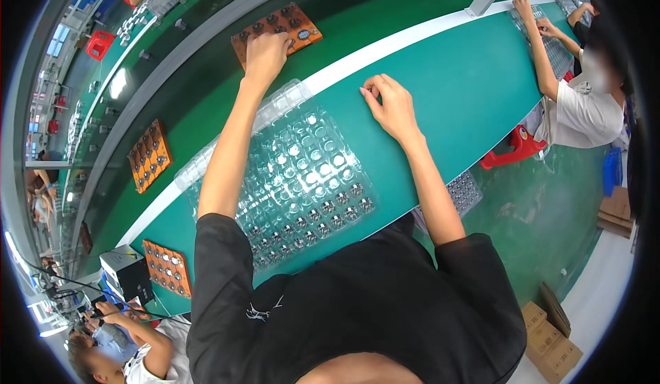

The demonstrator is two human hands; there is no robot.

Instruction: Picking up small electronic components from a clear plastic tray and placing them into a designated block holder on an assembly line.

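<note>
My left hand (267,55) reaches forward over an orange block (314,35) that carries rows of dark, round parts. Its fingers are bent down among those parts, and what they pinch is hidden. My right hand (394,107) hovers over the green table, thumb and fingers curled together; anything between them is too small to make out. Beneath my left forearm lies a clear plastic blister tray (283,101). Small shiny metal parts (336,220) fill several pockets along its near side, while the farther pockets look unfilled.
More orange blocks with round parts stand at the left, one on the conveyor (150,156) and one by the table edge (167,268), near a black box (127,274). Co-workers sit at both ends. A red stool (514,149) and cardboard boxes (550,343) are on the right.
</note>
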